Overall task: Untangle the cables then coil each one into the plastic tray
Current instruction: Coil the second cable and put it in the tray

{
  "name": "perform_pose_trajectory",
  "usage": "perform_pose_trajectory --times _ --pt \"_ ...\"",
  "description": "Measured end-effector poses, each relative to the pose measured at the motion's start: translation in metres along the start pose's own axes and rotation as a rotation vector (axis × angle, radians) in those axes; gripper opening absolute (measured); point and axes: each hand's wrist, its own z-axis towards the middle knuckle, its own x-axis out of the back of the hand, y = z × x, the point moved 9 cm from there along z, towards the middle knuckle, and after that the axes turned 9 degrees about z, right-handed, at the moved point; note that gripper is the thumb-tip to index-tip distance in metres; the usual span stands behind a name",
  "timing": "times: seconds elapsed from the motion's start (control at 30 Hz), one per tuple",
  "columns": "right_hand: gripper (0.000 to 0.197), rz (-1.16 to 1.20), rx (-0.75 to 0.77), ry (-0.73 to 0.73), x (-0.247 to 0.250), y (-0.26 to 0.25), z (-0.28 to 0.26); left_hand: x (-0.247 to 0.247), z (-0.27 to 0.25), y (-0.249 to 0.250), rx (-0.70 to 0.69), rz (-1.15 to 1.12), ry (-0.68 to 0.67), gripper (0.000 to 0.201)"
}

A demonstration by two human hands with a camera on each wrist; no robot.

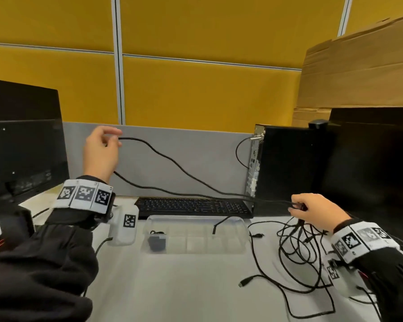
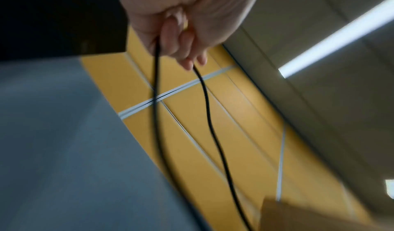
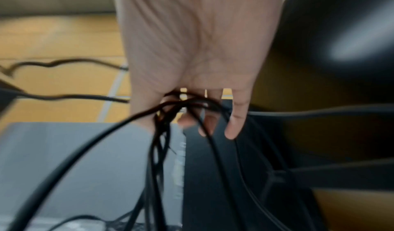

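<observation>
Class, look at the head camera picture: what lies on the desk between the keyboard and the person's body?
In the head view, the clear plastic tray lies just in front of the keyboard, holding a small dark item and a cable end. Nearer the person, the desk is bare.

I wear a black long-sleeved top with soft, loose sleeves (image 1: 40, 263) that bunch at both forearms. Around my left wrist sits a white band (image 1: 84, 194) printed with three square black-and-white coded markers side by side; below it a white box-shaped camera unit (image 1: 125, 225) carries one more such marker, on a dark bracket. At the lower right of the frame my right wrist has a matching white band (image 1: 361, 240) with coded squares, and another marker (image 1: 332, 273) shows under it.
</observation>
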Motion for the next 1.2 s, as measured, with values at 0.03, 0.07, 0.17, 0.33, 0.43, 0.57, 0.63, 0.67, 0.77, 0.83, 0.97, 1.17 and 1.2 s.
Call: perform_pose_trajectory --times 0.03,0.07,0.17,0.33,0.43,0.57,0.63,0.67,0.77,0.83,0.97,1.17,1.2 --pt "0.029 -0.004 0.025 0.022 0.002 -0.012 -0.002 -0.018 -0.008 0.003 -0.015 0.087 -0.119 0.017" --pt "0.033 -0.017 0.052 0.036 0.003 -0.025 -0.004 -0.038 -0.021 0.006 -0.022 0.155 -0.245 0.024" --pt "0.045 -0.076 0.098 0.041 0.002 -0.061 -0.012 -0.086 -0.078 0.037 -0.161 0.213 -0.505 0.043" --pt "0.038 0.004 0.171 0.066 0.007 -0.1 -0.017 -0.169 -0.198 0.096 -0.514 0.382 -0.897 0.079" --pt "0.034 0.143 0.212 0.087 0.01 -0.103 -0.019 -0.192 -0.216 0.098 -0.577 0.442 -0.876 0.054" --pt "0.029 0.376 0.268 -0.054 0.0 -0.095 -0.025 -0.194 -0.201 0.097 -0.656 0.495 -0.88 0.024" --pt "0.031 0.441 0.273 -0.157 -0.009 -0.088 -0.028 -0.191 -0.196 0.097 -0.609 0.331 -1.02 0.025" --pt "0.034 0.451 0.266 -0.191 -0.012 -0.082 -0.029 -0.185 -0.189 0.1 -0.575 0.23 -1.043 0.026" --pt "0.044 0.381 0.154 -0.254 -0.024 -0.054 -0.03 -0.157 -0.144 0.105 -0.406 -0.055 -0.946 0.03" --pt "0.053 0.296 0.04 -0.287 -0.034 -0.025 -0.031 -0.136 -0.112 0.1 -0.267 -0.23 -0.854 0.029" --pt "0.09 0.276 -0.114 -0.217 -0.033 0.019 -0.029 -0.106 -0.067 0.079 -0.143 -0.274 -0.653 0.032" --pt "0.07 -0.006 -0.38 -0.039 -0.014 0.081 -0.028 -0.055 -0.023 0.041 0.07 -0.456 -0.304 0.034" --pt "0.06 -0.063 -0.44 -0.034 -0.014 0.094 -0.033 -0.043 -0.016 0.037 0.09 -0.496 -0.239 0.034"
